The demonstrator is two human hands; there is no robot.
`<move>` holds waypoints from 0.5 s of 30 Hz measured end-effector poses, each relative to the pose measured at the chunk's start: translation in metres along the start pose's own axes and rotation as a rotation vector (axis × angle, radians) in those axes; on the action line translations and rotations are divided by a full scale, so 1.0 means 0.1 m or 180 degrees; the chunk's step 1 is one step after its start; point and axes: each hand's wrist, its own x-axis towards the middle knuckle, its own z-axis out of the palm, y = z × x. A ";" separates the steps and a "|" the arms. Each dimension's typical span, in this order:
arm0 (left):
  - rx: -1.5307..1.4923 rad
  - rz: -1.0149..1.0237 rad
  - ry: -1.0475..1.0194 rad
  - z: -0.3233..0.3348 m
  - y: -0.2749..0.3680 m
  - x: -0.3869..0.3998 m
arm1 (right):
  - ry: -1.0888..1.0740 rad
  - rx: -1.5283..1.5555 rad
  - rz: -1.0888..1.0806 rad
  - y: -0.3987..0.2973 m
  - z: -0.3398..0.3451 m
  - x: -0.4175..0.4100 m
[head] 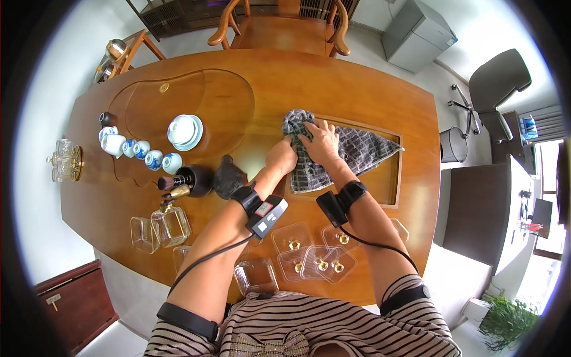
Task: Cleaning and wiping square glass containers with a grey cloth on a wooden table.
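A dark grey checked cloth [361, 145] lies across a shallow wood-framed tray [398, 178], with one pointed corner at the tray's right edge. Its left end is bunched into a thick roll. My right hand [322, 140] grips the bunched part from above, fingers bent over it. Beside it, my left hand [283, 156] is curled like a fist against the left edge of the same bundle. Whether something is wrapped inside the cloth is hidden. Just left of my left wrist stands a dark animal-shaped figurine [229, 176].
Near me lie clear lids with gold knobs [322, 264] and clear square containers [171, 226]. A black brush pot [200, 180] stands left, near several blue-and-white cups [154, 159] and a lidded bowl on saucers [183, 130]. A glass cup rack [67, 161] is at the left edge.
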 end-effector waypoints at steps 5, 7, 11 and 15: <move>0.0442 -0.0514 -0.1046 -0.17 0.17 -0.30 | 0.0054 0.0096 0.0097 0.06 0.04 0.04; 0.0876 -0.0452 -0.1150 -0.12 0.18 -0.58 | 0.0018 0.0234 0.0270 0.04 0.03 0.07; 0.0808 -0.0207 -0.0691 -0.07 0.10 -0.72 | 0.0209 0.0247 0.0391 -0.07 0.03 0.08; 0.0844 0.0239 -0.0831 -0.06 -0.01 -0.71 | 0.0090 -0.0022 0.0380 -0.14 0.03 0.09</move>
